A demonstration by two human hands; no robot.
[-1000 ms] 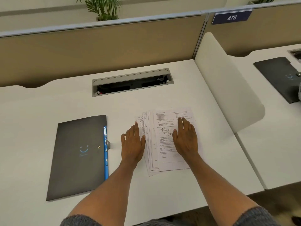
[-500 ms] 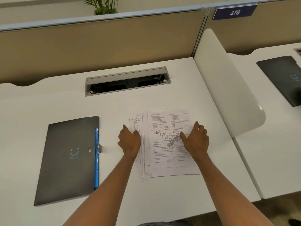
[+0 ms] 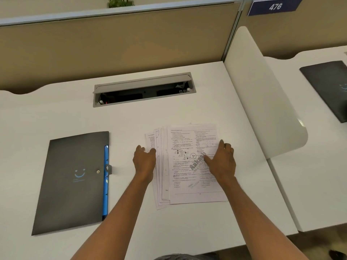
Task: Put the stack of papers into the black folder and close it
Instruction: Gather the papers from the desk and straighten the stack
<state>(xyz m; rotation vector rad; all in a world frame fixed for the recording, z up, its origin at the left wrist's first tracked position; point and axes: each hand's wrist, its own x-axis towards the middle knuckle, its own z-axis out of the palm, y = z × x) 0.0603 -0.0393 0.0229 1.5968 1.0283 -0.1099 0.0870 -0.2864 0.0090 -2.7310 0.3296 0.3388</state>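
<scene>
A fanned stack of printed papers (image 3: 185, 171) lies on the white desk (image 3: 56, 113), right of centre. My left hand (image 3: 144, 160) rests at the stack's left edge, fingers curled against the sheets. My right hand (image 3: 222, 160) lies flat on the right half of the top sheet, near its right edge. The black folder (image 3: 73, 182), with a blue smiley logo, a snap button and a blue strip along its right side, lies closed to the left of the papers, apart from both hands.
A grey cable tray (image 3: 144, 89) with its lid open is sunk into the desk behind the papers. A white curved divider panel (image 3: 262, 102) rises on the right. A second black folder (image 3: 330, 87) lies on the neighbouring desk. Beige partitions stand at the back.
Both hands slid outward from the top of the papers toward the stack's left and right edges, the left hand curling its fingers. The camera view tilted down slightly. The papers stay on the desk.
</scene>
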